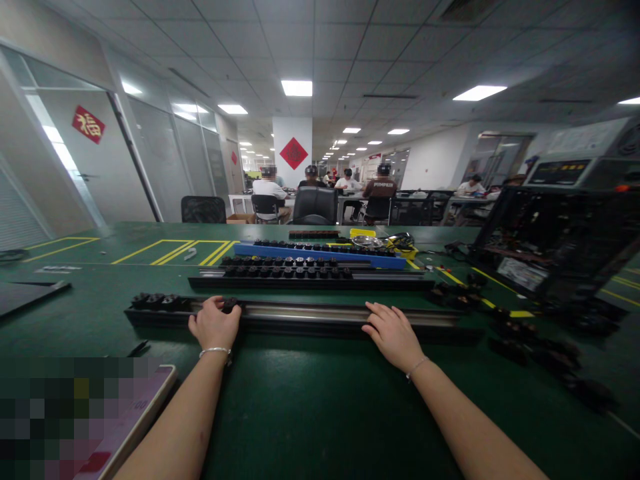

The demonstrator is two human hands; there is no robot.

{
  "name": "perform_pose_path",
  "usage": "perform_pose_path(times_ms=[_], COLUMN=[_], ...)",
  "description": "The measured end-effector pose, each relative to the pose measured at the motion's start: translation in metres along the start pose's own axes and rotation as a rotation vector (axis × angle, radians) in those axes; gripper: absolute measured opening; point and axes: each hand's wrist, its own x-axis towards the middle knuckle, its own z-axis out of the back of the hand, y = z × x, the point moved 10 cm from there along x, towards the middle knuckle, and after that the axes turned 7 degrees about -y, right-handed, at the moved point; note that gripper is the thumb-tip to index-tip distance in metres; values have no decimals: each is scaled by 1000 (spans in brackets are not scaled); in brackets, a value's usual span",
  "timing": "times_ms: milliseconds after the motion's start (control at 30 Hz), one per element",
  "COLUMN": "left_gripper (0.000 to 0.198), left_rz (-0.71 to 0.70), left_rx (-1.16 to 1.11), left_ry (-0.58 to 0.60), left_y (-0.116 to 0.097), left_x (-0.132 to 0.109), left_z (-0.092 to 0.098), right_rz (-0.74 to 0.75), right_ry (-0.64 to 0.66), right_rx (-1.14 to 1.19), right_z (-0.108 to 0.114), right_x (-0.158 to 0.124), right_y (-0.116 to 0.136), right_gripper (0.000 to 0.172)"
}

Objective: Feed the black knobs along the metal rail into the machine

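A long black rail with a pale metal channel lies across the green table in front of me. Several small black parts sit in a row at its left end. My left hand is closed around another small black part in the channel, a short way right of that row. Toward the rail's right side, my right hand rests with fingers stretched over the channel, holding nothing.
Behind lie another black rail bearing several black parts and a blue tray with more. Loose black parts and an opened machine housing stand right. A tablet-like panel is at lower left. People sit at far tables.
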Motion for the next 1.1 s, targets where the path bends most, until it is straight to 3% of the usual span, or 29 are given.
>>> perform_pose_path(times_ms=[1100], left_gripper=[40], left_rz=[-94], left_rx=[-11], left_ry=[35], left_y=[-16], left_x=[-9], left_z=[-6], right_rz=[-6], right_ry=[-4], right_rx=[-16], right_z=[-2], right_x=[0], right_y=[-2], right_gripper=[27])
